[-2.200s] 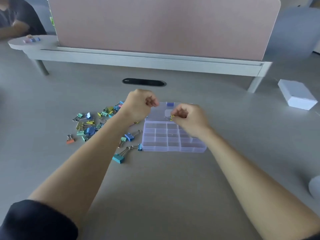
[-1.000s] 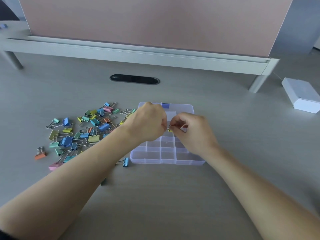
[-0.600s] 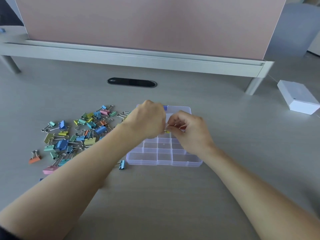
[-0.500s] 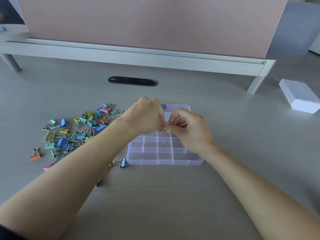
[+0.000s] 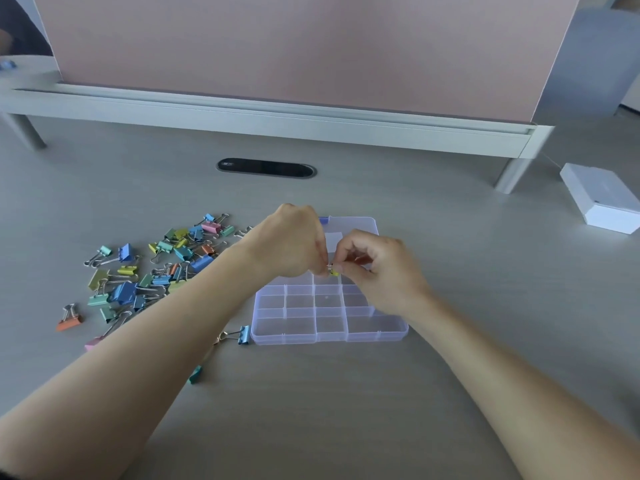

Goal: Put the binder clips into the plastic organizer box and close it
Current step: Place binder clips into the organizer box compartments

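Left hand (image 5: 291,242) and right hand (image 5: 377,268) meeting above the clear plastic organizer box (image 5: 329,329), fingertips of both pinched shut on one small yellow binder clip (image 5: 334,272) over the open compartments. Lid lying open behind. Loose pile of coloured binder clips (image 5: 156,268) left of the box on the grey desk (image 5: 346,410); one blue clip (image 5: 239,336) touching the box's near-left corner

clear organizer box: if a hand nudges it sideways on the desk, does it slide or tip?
Likely slides: the organizer box is low, wide and sits flat on the smooth desk. Probably light, since it is thin clear plastic and its visible compartments look empty. Tipping seems unlikely; the open lid might flex.
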`<state>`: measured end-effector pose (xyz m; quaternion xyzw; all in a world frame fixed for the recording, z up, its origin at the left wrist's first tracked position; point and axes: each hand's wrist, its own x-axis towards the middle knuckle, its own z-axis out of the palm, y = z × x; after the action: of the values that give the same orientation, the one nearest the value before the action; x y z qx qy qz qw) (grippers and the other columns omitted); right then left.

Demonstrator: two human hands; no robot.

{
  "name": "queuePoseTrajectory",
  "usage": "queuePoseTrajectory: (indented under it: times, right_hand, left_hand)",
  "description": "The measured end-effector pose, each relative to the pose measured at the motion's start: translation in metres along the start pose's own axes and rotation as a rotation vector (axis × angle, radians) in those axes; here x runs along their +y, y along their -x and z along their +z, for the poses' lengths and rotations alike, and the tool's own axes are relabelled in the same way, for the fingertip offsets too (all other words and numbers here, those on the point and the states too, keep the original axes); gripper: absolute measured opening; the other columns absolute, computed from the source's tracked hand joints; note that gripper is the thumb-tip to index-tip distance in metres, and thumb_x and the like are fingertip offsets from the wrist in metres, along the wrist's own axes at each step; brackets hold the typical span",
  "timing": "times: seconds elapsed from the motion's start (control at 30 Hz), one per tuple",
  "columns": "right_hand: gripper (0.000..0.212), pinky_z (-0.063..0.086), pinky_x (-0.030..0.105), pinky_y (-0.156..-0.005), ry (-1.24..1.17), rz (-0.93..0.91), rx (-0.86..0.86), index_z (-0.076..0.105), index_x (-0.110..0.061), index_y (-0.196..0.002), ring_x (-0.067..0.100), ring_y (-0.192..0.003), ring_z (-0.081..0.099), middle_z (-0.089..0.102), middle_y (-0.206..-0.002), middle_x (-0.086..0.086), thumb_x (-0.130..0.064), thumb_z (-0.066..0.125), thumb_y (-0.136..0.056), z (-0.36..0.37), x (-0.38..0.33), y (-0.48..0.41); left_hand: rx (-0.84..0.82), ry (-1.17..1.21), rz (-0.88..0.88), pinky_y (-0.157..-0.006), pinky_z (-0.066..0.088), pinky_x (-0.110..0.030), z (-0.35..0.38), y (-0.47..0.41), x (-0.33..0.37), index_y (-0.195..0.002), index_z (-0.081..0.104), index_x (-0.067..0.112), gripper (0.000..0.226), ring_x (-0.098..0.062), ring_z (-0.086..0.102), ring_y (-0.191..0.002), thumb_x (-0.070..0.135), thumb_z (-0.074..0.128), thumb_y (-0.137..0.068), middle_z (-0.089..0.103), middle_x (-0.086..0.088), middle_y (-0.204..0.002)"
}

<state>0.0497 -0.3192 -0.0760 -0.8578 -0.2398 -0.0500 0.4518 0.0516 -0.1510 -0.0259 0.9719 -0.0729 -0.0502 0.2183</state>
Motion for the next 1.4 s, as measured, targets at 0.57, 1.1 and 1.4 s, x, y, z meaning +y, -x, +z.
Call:
queuePoseTrajectory:
  times: [0.57, 1.1, 1.4]
  right_hand:
    - [0.010, 0.048, 0.021, -0.074, 0.143, -0.054, -0.008, 0.070, -0.022, -0.079, 0.006, -0.079, 0.059, 0.064, -0.082, -0.010, -0.014, 0.069, -0.084, 0.004, 0.004, -0.001]
    - [0.008, 0.051, 0.028, -0.076, 0.163, -0.039, -0.027, 0.072, -0.021, -0.083, 0.004, -0.081, 0.061, 0.064, -0.083, -0.013, -0.015, 0.068, -0.086, 0.003, 0.003, 0.000]
    - [0.037, 0.050, 0.035, -0.075, 0.358, -0.132, -0.038, 0.074, -0.022, -0.075, 0.019, -0.082, 0.062, 0.071, -0.086, -0.012, -0.042, 0.045, -0.085, 0.006, 0.001, 0.005]
  left_hand:
    - [0.032, -0.149, 0.014, -0.061, 0.049, -0.029, -0.002, 0.002, 0.004, -0.083, 0.075, 0.021, 0.010, -0.022, 0.061, -0.073, 0.019, 0.080, -0.074, 0.067, 0.000, -0.087]
    - [0.144, -0.322, 0.096, -0.058, 0.044, -0.030, 0.014, 0.001, 0.006, -0.088, 0.067, 0.015, 0.013, -0.031, 0.061, -0.077, 0.017, 0.068, -0.076, 0.062, -0.007, -0.084]
    - [0.096, -0.185, 0.133, -0.061, 0.047, -0.030, 0.007, -0.002, -0.001, -0.071, 0.054, 0.024, 0.024, -0.027, 0.060, -0.081, 0.019, 0.077, -0.069, 0.058, 0.000, -0.082]
